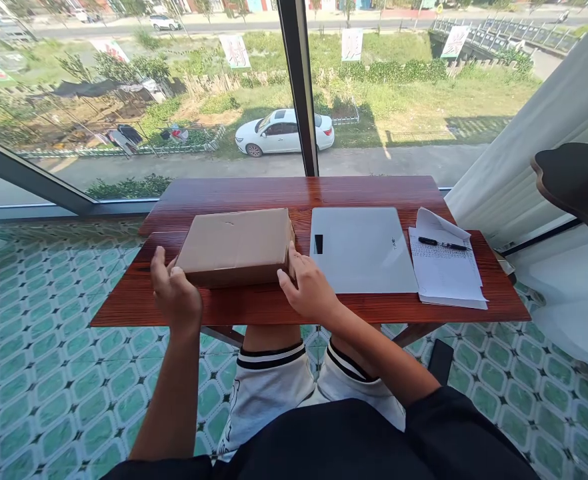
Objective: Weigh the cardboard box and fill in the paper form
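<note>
A closed brown cardboard box (237, 241) is on the left part of the dark red wooden table (254, 307), with a small tear mark in its top. My left hand (177, 290) is at the box's left front corner, its fingers partly hidden behind that side and slightly blurred. Against the opposite end, my right hand (307, 281) presses its fingers on the right face, thumb near the front corner. The box is held between both hands. Whether its underside is fully on the table cannot be made out.
Right of the box lies a flat silver-grey panel (361, 250) with a small dark window. Farther right are written-on papers (447, 277) with a black pen (444, 244) on top. A dark flat object (441, 361) is on the tiled floor. Windows and a white curtain (529, 133) border the table.
</note>
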Demonstrator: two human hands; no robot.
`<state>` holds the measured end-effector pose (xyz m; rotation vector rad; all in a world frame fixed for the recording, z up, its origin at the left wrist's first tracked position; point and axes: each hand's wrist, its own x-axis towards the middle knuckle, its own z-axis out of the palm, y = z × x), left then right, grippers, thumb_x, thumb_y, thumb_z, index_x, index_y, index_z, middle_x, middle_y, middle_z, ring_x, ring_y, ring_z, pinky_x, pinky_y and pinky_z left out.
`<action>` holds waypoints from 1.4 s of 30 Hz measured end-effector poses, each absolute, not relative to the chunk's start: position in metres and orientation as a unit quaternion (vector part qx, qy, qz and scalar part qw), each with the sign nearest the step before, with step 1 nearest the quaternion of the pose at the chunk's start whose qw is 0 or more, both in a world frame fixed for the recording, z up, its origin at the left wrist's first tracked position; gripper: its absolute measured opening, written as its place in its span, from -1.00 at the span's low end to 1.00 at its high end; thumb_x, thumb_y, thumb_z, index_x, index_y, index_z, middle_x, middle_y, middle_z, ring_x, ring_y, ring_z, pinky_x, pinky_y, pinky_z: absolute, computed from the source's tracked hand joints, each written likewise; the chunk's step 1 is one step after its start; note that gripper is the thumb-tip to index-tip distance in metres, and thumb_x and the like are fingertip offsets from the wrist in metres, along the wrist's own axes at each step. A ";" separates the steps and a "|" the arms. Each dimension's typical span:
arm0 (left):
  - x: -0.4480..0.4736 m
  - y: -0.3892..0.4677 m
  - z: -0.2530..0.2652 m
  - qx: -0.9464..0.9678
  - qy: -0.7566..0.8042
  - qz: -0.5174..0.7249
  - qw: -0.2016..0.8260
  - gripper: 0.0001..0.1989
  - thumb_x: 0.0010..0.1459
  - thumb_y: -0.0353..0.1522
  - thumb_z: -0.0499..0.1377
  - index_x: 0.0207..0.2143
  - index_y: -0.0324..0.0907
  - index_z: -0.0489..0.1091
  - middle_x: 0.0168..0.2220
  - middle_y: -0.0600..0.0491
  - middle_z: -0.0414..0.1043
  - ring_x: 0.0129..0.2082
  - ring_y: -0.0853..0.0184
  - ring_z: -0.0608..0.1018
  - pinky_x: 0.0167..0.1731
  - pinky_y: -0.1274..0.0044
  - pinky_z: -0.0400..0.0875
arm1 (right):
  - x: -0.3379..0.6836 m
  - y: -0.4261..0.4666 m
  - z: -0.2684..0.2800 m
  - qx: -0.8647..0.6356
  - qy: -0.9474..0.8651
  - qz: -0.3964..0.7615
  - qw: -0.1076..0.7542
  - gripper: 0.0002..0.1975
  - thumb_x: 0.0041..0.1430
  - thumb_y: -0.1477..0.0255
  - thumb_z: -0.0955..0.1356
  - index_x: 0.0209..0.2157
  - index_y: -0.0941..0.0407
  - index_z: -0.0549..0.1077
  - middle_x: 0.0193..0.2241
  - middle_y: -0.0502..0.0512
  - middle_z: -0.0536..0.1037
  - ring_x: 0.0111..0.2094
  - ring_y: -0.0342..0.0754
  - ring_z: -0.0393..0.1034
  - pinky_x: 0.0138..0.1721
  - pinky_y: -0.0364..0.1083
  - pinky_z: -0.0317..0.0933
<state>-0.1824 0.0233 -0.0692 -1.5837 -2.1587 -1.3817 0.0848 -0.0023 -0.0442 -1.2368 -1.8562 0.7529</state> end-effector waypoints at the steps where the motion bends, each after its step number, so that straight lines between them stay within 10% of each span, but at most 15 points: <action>1: -0.177 0.022 -0.065 -0.519 -0.703 -0.477 0.094 -0.36 0.22 -0.37 -0.08 0.37 -0.22 0.07 0.21 -0.11 0.43 0.21 0.26 0.47 0.18 0.34 0.38 | 0.091 -0.002 -0.043 -0.485 -0.729 0.297 0.382 -0.32 0.40 0.26 0.17 0.39 0.41 0.13 0.33 0.36 0.24 0.32 0.16 0.18 0.36 0.14 0.10; 7: -0.135 0.017 -0.035 -0.644 -0.480 -0.456 0.384 -0.36 0.11 -0.37 0.05 0.25 -0.26 0.02 0.10 -0.23 0.39 0.13 0.10 0.41 0.10 0.17 0.40 | 0.153 0.001 -0.026 -0.514 -0.716 0.229 0.413 -0.44 0.44 0.27 0.17 0.33 0.26 0.27 0.22 0.25 0.42 0.25 0.10 0.28 0.28 0.14 0.20; 13: -0.039 0.012 -0.007 -0.770 -0.191 -0.515 0.324 -0.39 -0.10 -0.57 0.15 0.03 0.05 0.23 -0.10 0.06 0.50 -0.04 0.28 0.53 -0.08 0.39 0.50 | 0.228 0.013 -0.014 -0.564 -0.691 0.093 0.443 -0.63 0.43 0.31 0.22 0.12 0.14 0.45 0.06 0.17 0.54 0.08 0.04 0.43 0.12 0.09 0.33; 20: 0.053 -0.007 -0.020 -0.931 -0.030 -0.331 0.151 -0.47 0.26 -0.29 0.14 0.20 0.43 0.14 0.01 0.29 0.53 0.07 0.43 0.52 0.15 0.43 0.41 | 0.313 0.022 -0.025 -0.611 -0.694 -0.055 0.377 -0.66 0.45 0.30 0.22 0.06 0.15 0.49 0.00 0.19 0.57 0.07 0.08 0.44 0.18 0.09 0.26; 29: 0.160 -0.021 -0.025 -0.952 0.107 -0.244 0.150 -0.49 0.34 -0.35 -0.02 0.32 -0.03 0.14 0.18 -0.11 0.35 0.12 0.21 0.42 0.08 0.35 0.33 | 0.437 0.013 -0.060 -0.683 -0.675 -0.188 0.204 -0.54 0.46 0.17 0.17 0.00 0.13 0.56 -0.19 0.22 0.57 -0.10 0.14 0.37 -0.04 0.08 0.16; 42: 0.249 -0.049 -0.089 -0.970 -0.025 -0.194 0.144 -0.51 0.36 -0.36 -0.12 0.31 -0.18 0.16 0.21 -0.33 0.36 0.15 0.03 0.49 0.05 0.26 0.29 | 0.474 -0.006 -0.099 -0.714 -0.647 -0.169 0.210 -0.58 0.45 0.16 0.22 0.02 0.05 0.60 -0.07 0.19 0.59 -0.04 0.08 0.35 -0.02 0.05 0.04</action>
